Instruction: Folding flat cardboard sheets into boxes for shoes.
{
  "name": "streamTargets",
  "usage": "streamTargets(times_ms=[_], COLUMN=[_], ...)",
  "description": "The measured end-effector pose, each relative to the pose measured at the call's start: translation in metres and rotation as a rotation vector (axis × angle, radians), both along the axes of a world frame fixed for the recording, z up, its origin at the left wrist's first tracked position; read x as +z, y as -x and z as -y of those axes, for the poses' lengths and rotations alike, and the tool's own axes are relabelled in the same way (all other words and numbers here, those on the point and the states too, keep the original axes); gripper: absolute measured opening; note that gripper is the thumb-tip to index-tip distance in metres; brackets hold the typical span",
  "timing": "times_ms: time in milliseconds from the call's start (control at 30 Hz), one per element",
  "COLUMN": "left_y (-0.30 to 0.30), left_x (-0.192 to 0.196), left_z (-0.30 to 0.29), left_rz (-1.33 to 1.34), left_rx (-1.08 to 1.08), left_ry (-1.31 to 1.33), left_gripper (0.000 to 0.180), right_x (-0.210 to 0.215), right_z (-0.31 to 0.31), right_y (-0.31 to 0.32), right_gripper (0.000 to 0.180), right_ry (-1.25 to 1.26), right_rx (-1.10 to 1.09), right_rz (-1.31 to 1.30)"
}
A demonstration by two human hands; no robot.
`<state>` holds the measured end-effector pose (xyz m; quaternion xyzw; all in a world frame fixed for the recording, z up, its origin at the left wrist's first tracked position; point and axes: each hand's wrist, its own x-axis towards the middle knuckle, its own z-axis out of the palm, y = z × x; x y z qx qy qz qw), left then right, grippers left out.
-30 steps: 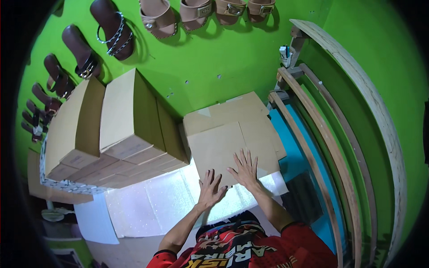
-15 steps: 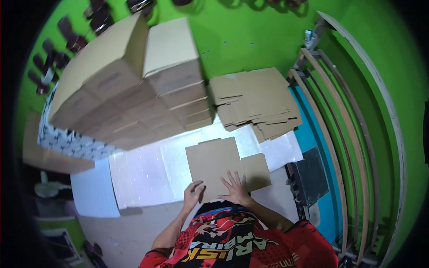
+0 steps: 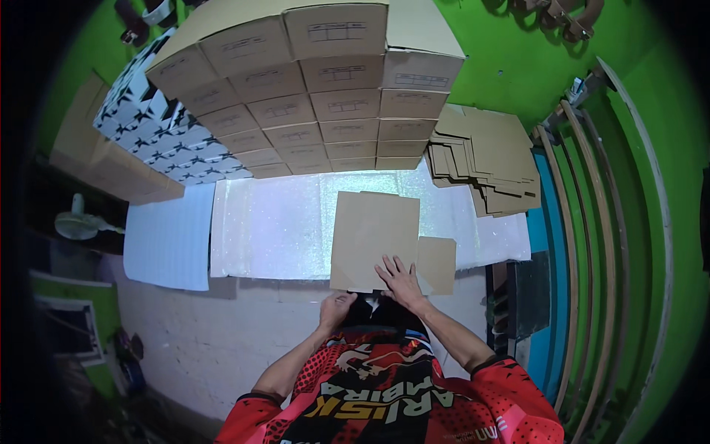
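A flat cardboard box blank point(image 3: 375, 233), brown with a smaller panel at its right side, lies on the shiny white sheet at the table's near edge. My right hand point(image 3: 400, 283) rests open on its lower right part, palm down with fingers spread. At the blank's near left corner is my left hand point(image 3: 338, 308), its fingers curled together against the near edge. Exactly how the fingertips grip that edge is too small to make out.
Stacked closed cardboard boxes point(image 3: 318, 96) form a wall at the back, beside patterned blue-white boxes point(image 3: 159, 133). A pile of flat cardboard blanks point(image 3: 495, 159) lies at the back right. Wooden rails point(image 3: 592, 259) run along the right. A fan point(image 3: 78, 218) stands left.
My left hand has gone from the blank's left side to its near left corner, and its fingers have curled in. The right hand stays flat on the cardboard. The view has shifted.
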<state>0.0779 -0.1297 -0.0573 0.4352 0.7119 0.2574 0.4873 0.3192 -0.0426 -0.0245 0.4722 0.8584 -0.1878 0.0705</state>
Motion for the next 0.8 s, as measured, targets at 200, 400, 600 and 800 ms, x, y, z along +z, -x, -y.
streamTargets(times_ms=[200,400,600,800], left_y=[-0.018,-0.023,-0.028,0.006], left_x=[0.023,0.012,-0.004,-0.029], left_z=[-0.012,-0.026,-0.031,-0.044], left_rz=[0.109,0.282,0.372,0.25], left_rx=[-0.044,0.11,0.224,0.493], left_ry=[0.162,0.083,-0.079,-0.218], left_gripper=[0.059,0.067,0.053,0.029], right_x=[0.01,0.033,0.038,0.091], right_z=[-0.014,-0.027,-0.03,-0.055], right_y=[-0.004,0.002,0.003,0.022], right_gripper=[0.063,0.051,0.044,0.034], right_ry=[0.085,0.035,-0.035,-0.079], right_rx=[0.062,0.111,0.111,-0.225], right_rz=[-0.038,-0.11,-0.222,-0.303])
